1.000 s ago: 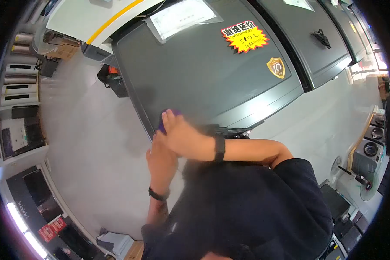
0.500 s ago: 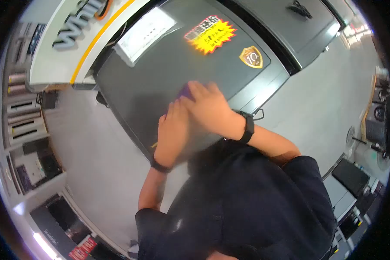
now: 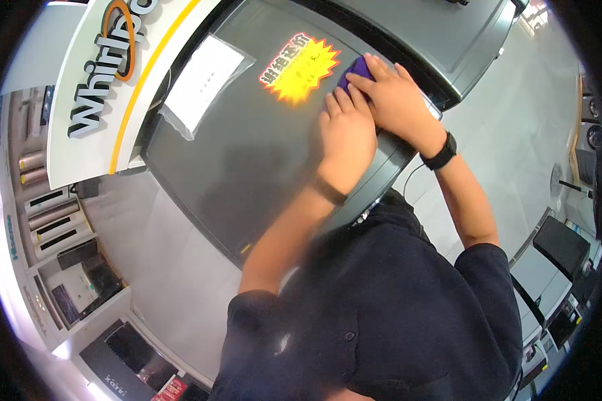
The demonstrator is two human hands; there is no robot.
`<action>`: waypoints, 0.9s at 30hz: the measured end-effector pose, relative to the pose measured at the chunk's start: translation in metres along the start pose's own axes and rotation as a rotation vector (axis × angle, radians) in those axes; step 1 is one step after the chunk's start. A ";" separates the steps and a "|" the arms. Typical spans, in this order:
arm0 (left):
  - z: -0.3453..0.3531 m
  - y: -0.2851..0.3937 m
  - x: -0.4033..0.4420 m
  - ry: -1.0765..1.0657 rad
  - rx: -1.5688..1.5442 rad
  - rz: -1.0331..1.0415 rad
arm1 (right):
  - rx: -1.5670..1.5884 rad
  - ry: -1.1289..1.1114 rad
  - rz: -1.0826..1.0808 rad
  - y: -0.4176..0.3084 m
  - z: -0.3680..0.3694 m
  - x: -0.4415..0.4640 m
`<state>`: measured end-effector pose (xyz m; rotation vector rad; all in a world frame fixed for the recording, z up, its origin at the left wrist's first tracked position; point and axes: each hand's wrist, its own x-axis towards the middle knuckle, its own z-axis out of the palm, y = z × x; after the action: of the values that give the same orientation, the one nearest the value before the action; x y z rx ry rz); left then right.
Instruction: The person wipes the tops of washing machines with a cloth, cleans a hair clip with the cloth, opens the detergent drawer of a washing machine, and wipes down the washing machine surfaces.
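Note:
Both hands press a purple cloth [image 3: 356, 72] onto the dark grey appliance top [image 3: 247, 150], near its right edge. My right hand [image 3: 398, 100] lies over the cloth with its fingers spread. Beside it on the left, my left hand [image 3: 349, 134] has its fingertips at the cloth's lower edge. A yellow starburst sticker [image 3: 302, 70] with red edging is just left of the hands. Further left lies a white paper [image 3: 204, 83] in a clear sleeve. The shield sticker seen earlier is hidden.
A white Whirlpool sign [image 3: 114, 87] with a yellow stripe borders the appliance on the left. A second dark appliance [image 3: 421, 33] stands behind at the right. Shelves with goods [image 3: 57, 220] line the left; more appliances [image 3: 548, 274] stand at the lower right.
Both hands and the purple cloth have moved from the appliance's near left corner across its top to the right edge. The view has turned, showing more of the sign.

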<state>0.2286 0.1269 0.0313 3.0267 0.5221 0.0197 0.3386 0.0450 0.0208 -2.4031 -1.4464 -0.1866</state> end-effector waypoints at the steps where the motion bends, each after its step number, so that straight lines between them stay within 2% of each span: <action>1: 0.001 0.000 0.003 0.021 -0.025 -0.002 | 0.007 0.012 -0.005 0.005 0.003 0.004; 3: 0.009 -0.003 0.004 0.090 -0.018 0.012 | 0.070 0.006 -0.036 0.010 0.000 0.011; 7: 0.008 -0.018 -0.008 0.149 -0.113 0.068 | 0.000 0.022 -0.075 0.007 0.003 0.011; 9: 0.000 -0.025 -0.015 0.097 -0.158 0.067 | -0.062 0.059 -0.110 0.000 0.001 0.011; 10: -0.003 -0.027 -0.019 0.072 -0.181 0.061 | -0.078 0.004 -0.108 -0.006 -0.002 0.012; 12: 0.002 -0.030 -0.030 0.071 -0.095 0.044 | -0.108 -0.108 -0.104 -0.024 -0.009 0.013; 13: 0.003 -0.032 -0.036 0.067 -0.050 0.035 | -0.114 -0.091 -0.148 -0.030 -0.009 0.011; 16: -0.007 -0.048 -0.066 0.007 -0.148 -0.035 | -0.061 -0.191 -0.211 -0.056 -0.016 0.009; 19: -0.013 -0.068 -0.102 0.042 -0.204 -0.083 | -0.057 -0.120 -0.293 -0.088 -0.007 0.005; 21: -0.019 -0.084 -0.124 -0.025 -0.179 -0.117 | -0.060 -0.087 -0.359 -0.110 0.004 0.001; 22: -0.022 -0.093 -0.134 -0.057 -0.167 -0.133 | -0.085 -0.168 -0.351 -0.125 0.004 0.002; 24: -0.025 -0.111 -0.156 0.000 -0.226 -0.155 | -0.135 -0.327 -0.338 -0.159 0.002 0.002; 27: -0.026 -0.143 -0.193 0.080 -0.384 -0.206 | -0.307 -0.232 -0.529 -0.203 0.022 -0.009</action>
<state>-0.0020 0.1983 0.0467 2.5960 0.7388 0.2059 0.1553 0.1325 0.0408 -2.2631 -2.2932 -0.2760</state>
